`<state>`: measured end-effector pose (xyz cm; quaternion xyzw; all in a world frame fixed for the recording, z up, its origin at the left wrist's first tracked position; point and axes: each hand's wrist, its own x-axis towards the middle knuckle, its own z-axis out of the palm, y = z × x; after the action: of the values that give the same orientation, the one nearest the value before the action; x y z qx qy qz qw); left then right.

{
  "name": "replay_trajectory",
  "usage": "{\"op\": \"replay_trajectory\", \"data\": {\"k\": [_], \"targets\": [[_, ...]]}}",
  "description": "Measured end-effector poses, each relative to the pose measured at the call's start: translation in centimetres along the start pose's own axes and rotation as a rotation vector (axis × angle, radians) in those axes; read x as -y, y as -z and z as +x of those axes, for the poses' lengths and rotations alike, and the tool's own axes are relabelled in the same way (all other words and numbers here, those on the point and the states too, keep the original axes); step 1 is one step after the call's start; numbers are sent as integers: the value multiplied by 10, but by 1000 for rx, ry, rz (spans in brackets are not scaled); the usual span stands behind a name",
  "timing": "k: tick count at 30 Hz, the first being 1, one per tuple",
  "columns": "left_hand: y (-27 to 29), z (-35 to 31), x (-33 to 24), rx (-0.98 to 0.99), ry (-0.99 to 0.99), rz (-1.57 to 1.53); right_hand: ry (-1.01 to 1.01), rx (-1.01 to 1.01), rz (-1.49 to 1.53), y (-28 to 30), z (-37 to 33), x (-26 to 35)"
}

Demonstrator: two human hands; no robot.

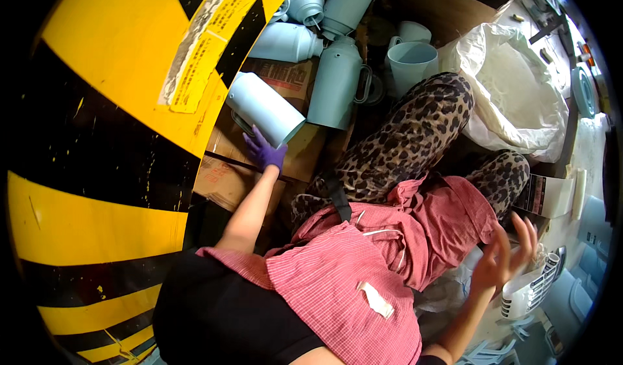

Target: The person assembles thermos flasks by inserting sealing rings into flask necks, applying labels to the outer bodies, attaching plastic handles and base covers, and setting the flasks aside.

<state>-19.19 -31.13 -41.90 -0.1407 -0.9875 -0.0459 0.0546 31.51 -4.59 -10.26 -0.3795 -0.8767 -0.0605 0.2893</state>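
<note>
My left hand (265, 149), in a purple glove, has its fingers spread against the lower end of a pale blue jug body (267, 108). That jug lies tilted on a cardboard box (305, 154), its base toward my hand. A second pale blue jug body (334, 82) with a side handle lies just right of it. Several more lie behind, among them one jug body (282, 42) on its side. Bare and raised over to the right, my right hand (507, 251) holds nothing, with its fingers apart.
A yellow-and-black striped panel (110, 215) walls off the left side. Pale blue mugs (413, 63) stand beyond my leg, next to a white plastic bag (506, 92). Behind is an open carton (448, 4). Pale blue plastic parts (493, 352) lie at the lower right.
</note>
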Motion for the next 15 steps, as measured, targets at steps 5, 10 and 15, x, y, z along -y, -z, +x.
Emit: {"op": "replay_trajectory", "data": {"k": [5,10,15], "targets": [[9,30,14,108,290,-1401,256,30,406,-16,46,59],[105,-16,30,386,545,-1651,37,44,718,-70,41,88],[157,-54,-46,880,230,-1535,-721,5,1593,-143,97,61]]}}
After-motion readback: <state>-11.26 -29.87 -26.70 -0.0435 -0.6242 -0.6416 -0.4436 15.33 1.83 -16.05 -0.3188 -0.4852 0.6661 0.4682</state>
